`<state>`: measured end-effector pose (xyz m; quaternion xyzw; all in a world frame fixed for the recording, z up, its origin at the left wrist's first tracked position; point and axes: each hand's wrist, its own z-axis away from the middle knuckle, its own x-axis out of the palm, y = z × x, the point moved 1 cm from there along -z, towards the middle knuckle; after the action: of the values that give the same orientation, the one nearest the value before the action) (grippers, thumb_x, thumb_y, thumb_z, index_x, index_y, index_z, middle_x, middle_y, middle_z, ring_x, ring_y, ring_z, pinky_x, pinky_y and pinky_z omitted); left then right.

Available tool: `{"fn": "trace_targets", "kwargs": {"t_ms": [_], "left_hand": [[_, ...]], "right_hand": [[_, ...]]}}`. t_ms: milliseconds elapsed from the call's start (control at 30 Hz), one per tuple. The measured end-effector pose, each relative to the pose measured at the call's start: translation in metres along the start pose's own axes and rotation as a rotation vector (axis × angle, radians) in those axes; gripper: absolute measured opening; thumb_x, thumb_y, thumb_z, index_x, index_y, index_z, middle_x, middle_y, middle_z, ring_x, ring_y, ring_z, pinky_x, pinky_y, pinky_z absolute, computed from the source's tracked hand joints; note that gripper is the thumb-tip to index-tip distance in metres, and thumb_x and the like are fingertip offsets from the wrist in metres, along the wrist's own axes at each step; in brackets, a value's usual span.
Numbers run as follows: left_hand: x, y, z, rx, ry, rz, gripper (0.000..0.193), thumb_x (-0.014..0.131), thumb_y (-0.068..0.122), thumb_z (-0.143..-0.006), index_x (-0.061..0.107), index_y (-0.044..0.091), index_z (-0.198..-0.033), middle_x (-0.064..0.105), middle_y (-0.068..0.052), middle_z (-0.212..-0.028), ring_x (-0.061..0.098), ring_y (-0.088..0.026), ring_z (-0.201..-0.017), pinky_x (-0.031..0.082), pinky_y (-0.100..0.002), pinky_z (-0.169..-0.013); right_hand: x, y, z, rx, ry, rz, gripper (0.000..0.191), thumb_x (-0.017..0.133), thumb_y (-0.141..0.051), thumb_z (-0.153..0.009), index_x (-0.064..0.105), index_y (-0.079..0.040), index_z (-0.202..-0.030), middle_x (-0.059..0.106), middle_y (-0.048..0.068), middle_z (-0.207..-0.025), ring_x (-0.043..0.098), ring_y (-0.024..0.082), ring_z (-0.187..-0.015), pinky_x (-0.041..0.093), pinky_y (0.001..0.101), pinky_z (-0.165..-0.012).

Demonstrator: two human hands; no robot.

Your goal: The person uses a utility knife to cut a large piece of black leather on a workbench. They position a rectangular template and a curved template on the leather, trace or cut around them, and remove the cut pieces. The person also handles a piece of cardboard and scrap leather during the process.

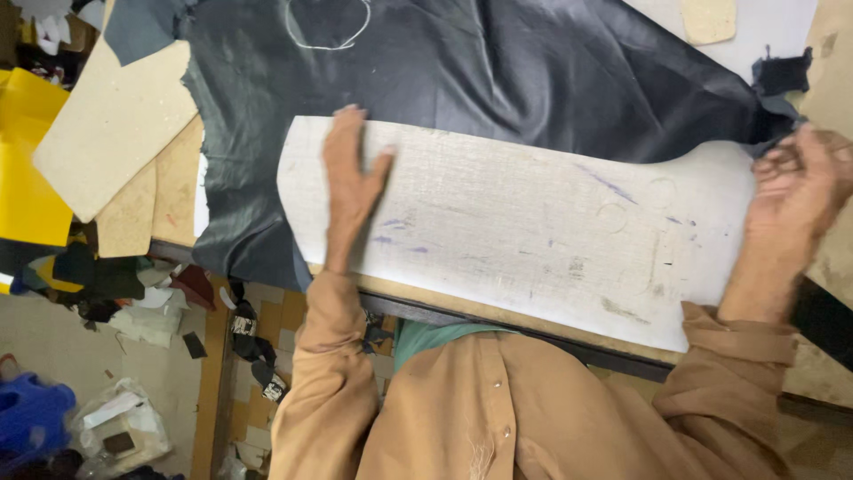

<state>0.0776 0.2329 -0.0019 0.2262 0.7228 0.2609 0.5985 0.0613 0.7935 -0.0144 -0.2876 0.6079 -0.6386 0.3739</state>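
- Several cardboard pieces (111,133) in tan and a yellow sheet (27,169) lie at the far left edge of the table, overlapping one another.
- Below them, on the tiled floor (53,338), dark scraps (98,284) are scattered, near a blue bag (31,418) and a clear plastic bag (115,427).
- Dark leather (498,71) is spread across the table, with a white chalk outline (327,31) drawn near its upper edge.
- The left hand (348,182) lies flat and open, fingers spread, pressing on the left end of the white board (524,227), holding nothing.
- That long, pale, scuffed board rests on top of the leather, reaching from one hand to the other along the near table edge (462,311).
- The right hand (795,191) is curled closed, pinching the leather's ragged right edge just past the board's right end.
- A small tan pattern piece (708,18) sits at the top right on a white surface.
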Motion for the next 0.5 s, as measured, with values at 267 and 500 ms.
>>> {"fn": "trace_targets", "kwargs": {"t_ms": [267,500], "left_hand": [[0.071,0.057,-0.046,0.318,-0.255,0.056,0.074,0.069,0.059,-0.091,0.055,0.011,-0.146,0.041,-0.011,-0.162,0.025,-0.028,-0.156,0.005,-0.056,-0.128],[0.074,0.044,-0.042,0.465,-0.078,0.147,0.051,0.070,0.046,-0.096,0.067,0.012,-0.134,0.053,-0.005,-0.154,0.035,-0.022,-0.151,0.011,-0.052,-0.131]], "right_hand": [[0.021,-0.070,0.039,-0.304,-0.225,0.702,0.039,0.069,0.002,-0.082,0.063,-0.004,-0.120,0.070,0.013,-0.108,0.068,0.025,-0.094,0.057,0.0350,-0.085],[0.060,-0.053,0.085,-0.718,-0.154,1.086,0.054,0.065,0.002,-0.073,0.063,-0.007,-0.126,0.070,0.014,-0.110,0.068,0.026,-0.099,0.057,0.0357,-0.093]]}}
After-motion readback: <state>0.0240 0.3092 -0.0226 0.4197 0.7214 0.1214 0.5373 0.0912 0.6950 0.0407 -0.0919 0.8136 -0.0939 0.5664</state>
